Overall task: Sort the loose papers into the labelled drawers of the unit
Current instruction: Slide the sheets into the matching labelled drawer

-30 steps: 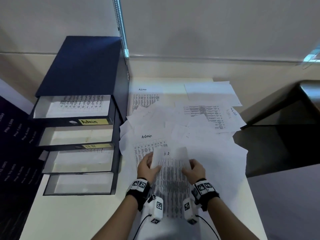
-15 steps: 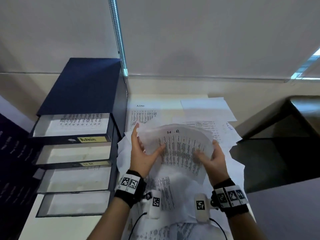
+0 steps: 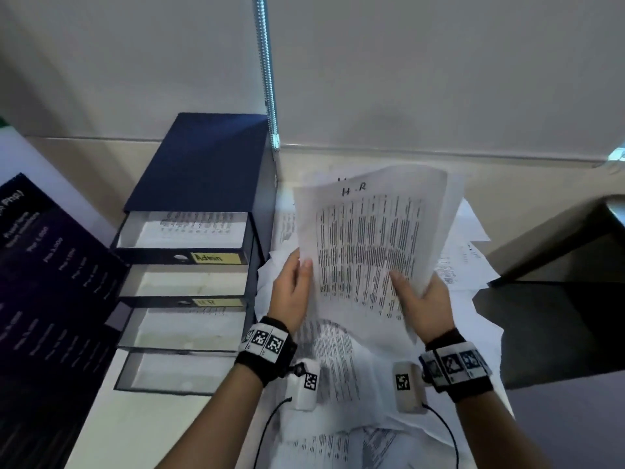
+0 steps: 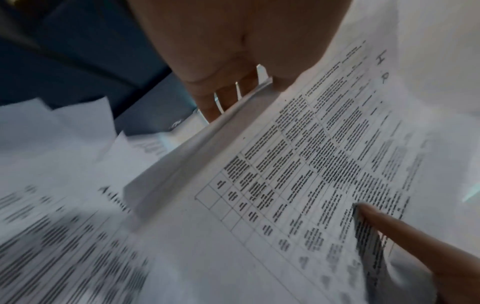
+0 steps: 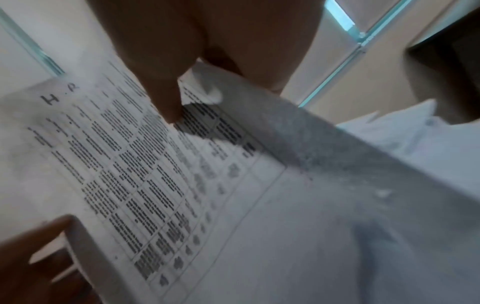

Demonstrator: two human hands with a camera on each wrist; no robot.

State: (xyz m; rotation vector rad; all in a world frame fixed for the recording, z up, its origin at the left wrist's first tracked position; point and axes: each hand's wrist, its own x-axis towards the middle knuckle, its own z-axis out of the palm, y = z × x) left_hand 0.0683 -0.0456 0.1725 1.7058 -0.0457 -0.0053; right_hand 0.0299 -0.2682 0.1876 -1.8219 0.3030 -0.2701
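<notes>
A printed sheet marked "H.R" (image 3: pixel 368 238) is lifted above the table, with at least one more sheet behind it. My left hand (image 3: pixel 294 286) pinches its left edge, thumb on the front. My right hand (image 3: pixel 422 299) grips its lower right edge, thumb on the print. The same sheet (image 4: pixel 311 164) fills the left wrist view and the sheet (image 5: pixel 155 174) fills the right wrist view. The dark blue drawer unit (image 3: pixel 203 170) stands to the left with several drawers pulled out. Its top drawer is labelled "Admin" (image 3: pixel 213 257), the one below "H.R" (image 3: pixel 209 302). Loose papers (image 3: pixel 338 360) cover the table.
A dark printed board (image 3: pixel 50 282) leans at the left beside the unit. A metal conduit (image 3: pixel 269 79) runs up the wall behind. A dark surface (image 3: pixel 558 299) lies right of the table. More sheets (image 3: pixel 466 258) spread toward the table's right edge.
Both hands have lifted the "H.R" sheet from the pile and raised it higher and to the right, more upright. The view has tilted up toward the wall.
</notes>
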